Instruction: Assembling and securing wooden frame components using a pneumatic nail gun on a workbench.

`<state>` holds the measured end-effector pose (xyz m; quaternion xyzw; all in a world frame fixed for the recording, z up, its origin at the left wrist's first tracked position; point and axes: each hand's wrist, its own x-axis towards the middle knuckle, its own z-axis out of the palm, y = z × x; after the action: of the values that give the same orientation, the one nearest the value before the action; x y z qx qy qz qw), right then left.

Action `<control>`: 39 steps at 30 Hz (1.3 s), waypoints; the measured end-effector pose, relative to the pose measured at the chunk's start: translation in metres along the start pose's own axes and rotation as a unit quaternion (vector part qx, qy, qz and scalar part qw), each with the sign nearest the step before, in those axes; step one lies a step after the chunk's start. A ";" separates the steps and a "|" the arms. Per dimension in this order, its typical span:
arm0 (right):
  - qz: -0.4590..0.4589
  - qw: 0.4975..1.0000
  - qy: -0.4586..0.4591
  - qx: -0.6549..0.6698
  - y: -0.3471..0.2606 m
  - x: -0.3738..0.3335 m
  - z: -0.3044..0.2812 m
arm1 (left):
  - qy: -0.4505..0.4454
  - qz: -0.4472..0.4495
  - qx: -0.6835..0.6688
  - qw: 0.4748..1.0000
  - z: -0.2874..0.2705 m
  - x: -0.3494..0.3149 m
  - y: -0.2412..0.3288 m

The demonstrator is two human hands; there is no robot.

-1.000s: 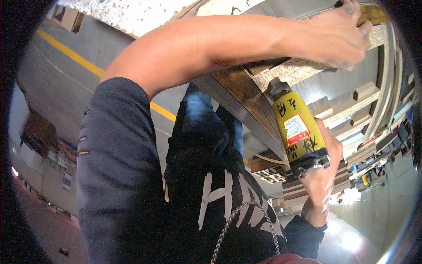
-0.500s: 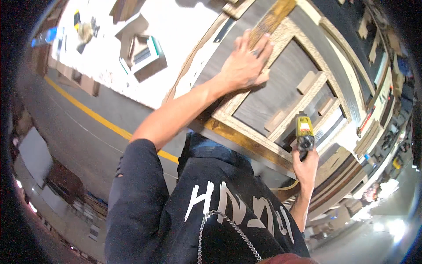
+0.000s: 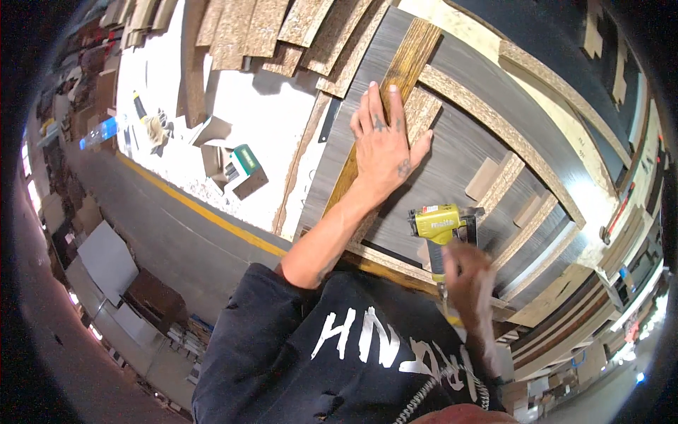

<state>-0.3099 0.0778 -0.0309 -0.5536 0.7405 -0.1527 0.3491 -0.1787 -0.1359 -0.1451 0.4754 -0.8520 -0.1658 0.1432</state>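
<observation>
My left hand [image 3: 385, 145] lies with fingers stretched out on a brown wood-grain strip [image 3: 417, 49], thumb spread to the right. Just beside that strip runs a shorter particleboard strip [image 3: 424, 109], partly covered by the hand. Both rest on a grey wood-grain panel [image 3: 452, 134]. A yellow-green and black nail gun [image 3: 438, 222] is side-on over the panel's near part, its dark handle pointing toward me. My right hand [image 3: 470, 272] is smeared by motion at the right of the handle; whether its fingers grip it is not clear.
Long particleboard strips [image 3: 508, 141] frame the panel, with short crosspieces [image 3: 512, 187] at right. More particleboard planks [image 3: 268, 28] lie at the far left. On the white surface sit an open small box [image 3: 247, 180] and a water bottle [image 3: 99, 133]. A red-handled tool [image 3: 620, 212] lies at right.
The view has shifted. The nail gun has turned from end-on to side-on and moved left over the panel; my right hand is now blurred beside its handle. My left hand still lies on the strip.
</observation>
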 end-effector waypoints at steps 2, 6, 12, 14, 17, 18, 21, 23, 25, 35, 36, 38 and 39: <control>0.007 0.990 0.114 -0.087 -0.003 0.056 -0.024 | -0.009 -0.013 0.011 1.000 -0.006 0.000 0.003; -0.035 0.964 0.155 -0.213 0.026 0.175 -0.057 | -0.013 0.001 -0.002 1.000 -0.001 0.004 0.005; -0.073 0.984 0.006 -0.162 0.034 0.218 -0.050 | -0.024 -0.030 -0.038 0.999 -0.002 0.001 -0.001; -0.098 0.980 0.033 -0.173 0.033 0.213 -0.047 | -0.022 -0.038 -0.047 0.998 -0.004 0.001 0.001; -0.106 0.974 0.018 -0.200 0.036 0.218 -0.050 | -0.022 -0.033 -0.041 0.998 -0.001 0.004 -0.003; -0.116 0.970 0.014 -0.212 0.037 0.218 -0.048 | -0.006 -0.027 -0.033 0.999 0.005 0.002 -0.005; -0.126 0.971 0.030 -0.200 0.036 0.217 -0.043 | 0.001 -0.021 -0.023 1.000 0.003 0.000 -0.005; -0.128 0.972 0.043 -0.194 0.036 0.217 -0.042 | -0.008 -0.020 -0.025 0.999 -0.002 0.005 -0.009; -0.127 0.970 0.056 -0.200 0.038 0.214 -0.041 | -0.054 0.004 -0.056 0.997 -0.010 0.019 -0.022; -0.125 0.981 0.055 -0.141 0.051 0.212 -0.040 | -0.231 0.221 -0.169 0.932 -0.024 0.126 -0.044; -0.122 0.981 0.070 -0.135 0.051 0.210 -0.037 | -0.230 0.227 -0.151 0.934 -0.023 0.125 -0.045; -0.121 0.981 0.085 -0.128 0.048 0.208 -0.027 | -0.223 0.239 -0.157 0.932 -0.019 0.124 -0.045; -0.117 0.971 0.140 -0.153 0.042 0.203 -0.022 | -0.223 0.239 -0.157 0.932 -0.018 0.124 -0.045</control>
<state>-0.3842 -0.0997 -0.1121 -0.6561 0.7268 -0.1537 0.1331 -0.1999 -0.2673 -0.1376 0.1801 -0.9135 -0.3602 0.0573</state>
